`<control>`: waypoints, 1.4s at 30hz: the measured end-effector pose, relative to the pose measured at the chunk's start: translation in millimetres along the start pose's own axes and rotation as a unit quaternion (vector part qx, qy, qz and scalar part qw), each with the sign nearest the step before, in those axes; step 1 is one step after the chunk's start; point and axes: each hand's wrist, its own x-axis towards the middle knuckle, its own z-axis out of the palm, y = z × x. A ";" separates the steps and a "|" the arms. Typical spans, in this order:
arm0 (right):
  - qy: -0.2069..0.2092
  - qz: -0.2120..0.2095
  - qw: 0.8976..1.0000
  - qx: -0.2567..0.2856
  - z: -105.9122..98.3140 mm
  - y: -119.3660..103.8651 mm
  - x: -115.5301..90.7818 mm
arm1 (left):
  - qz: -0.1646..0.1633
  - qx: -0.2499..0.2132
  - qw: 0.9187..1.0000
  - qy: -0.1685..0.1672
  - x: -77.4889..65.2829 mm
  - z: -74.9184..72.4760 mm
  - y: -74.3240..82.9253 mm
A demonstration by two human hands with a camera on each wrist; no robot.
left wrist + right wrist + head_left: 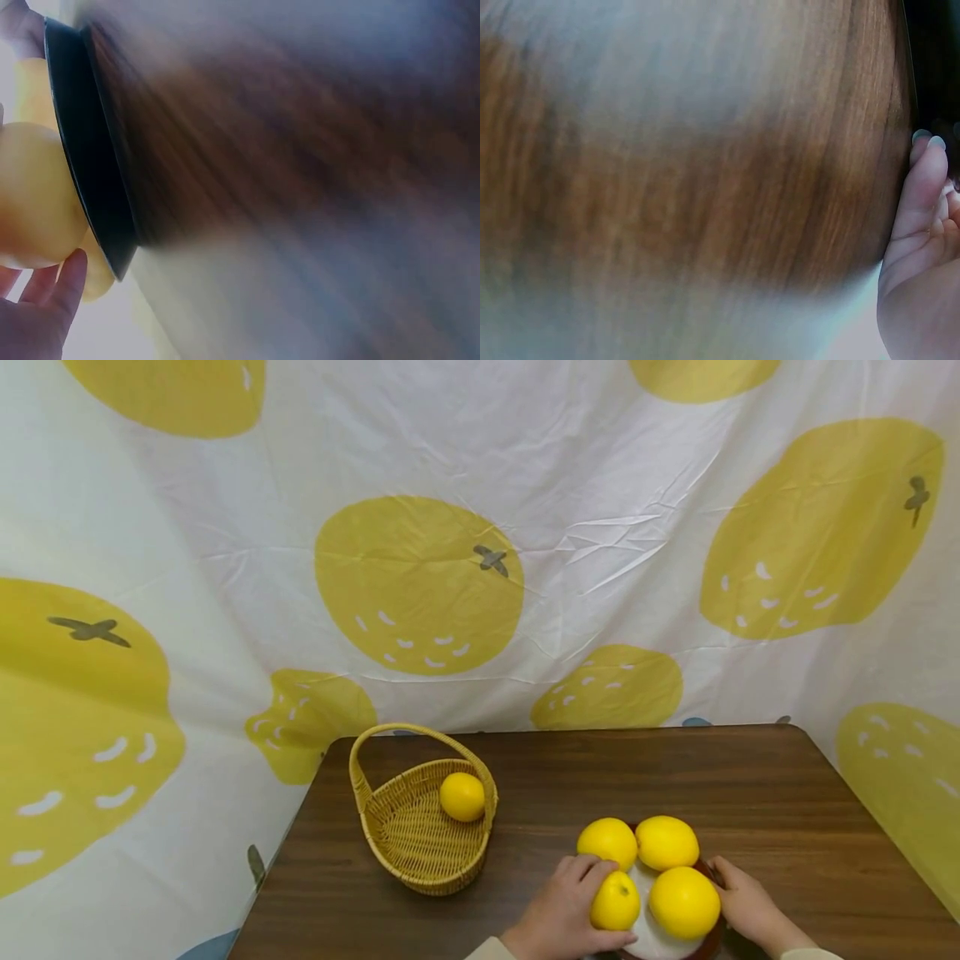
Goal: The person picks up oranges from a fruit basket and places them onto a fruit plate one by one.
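In the head view my left hand grips a yellow lemon on the near left of a white plate with a reddish-brown rim. Three more lemons share the plate: one at far left, one at far right, one at near right. My right hand holds the plate's right rim, its fingers partly hidden behind the nearest lemon. Seen from the left wrist, the plate's dark outer side stands beside the gripped lemon. The right wrist view has my thumb against that dark side.
A wicker basket with a tall handle stands left of the plate, one lemon inside it against the right wall. Both rest on a dark wooden table. A lemon-print cloth hangs behind and along the sides.
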 end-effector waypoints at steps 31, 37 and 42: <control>-0.004 0.003 1.000 0.007 1.4 -0.8 -1.3 | -0.011 0.101 0.995 0.017 11.3 16.3 12.9; -0.003 -0.001 1.000 0.006 2.9 -0.2 -1.7 | -0.011 0.116 0.993 0.021 11.2 18.3 14.4; 0.002 -0.002 1.000 0.000 3.9 0.3 -2.2 | -0.014 0.114 0.993 0.016 9.2 17.6 15.0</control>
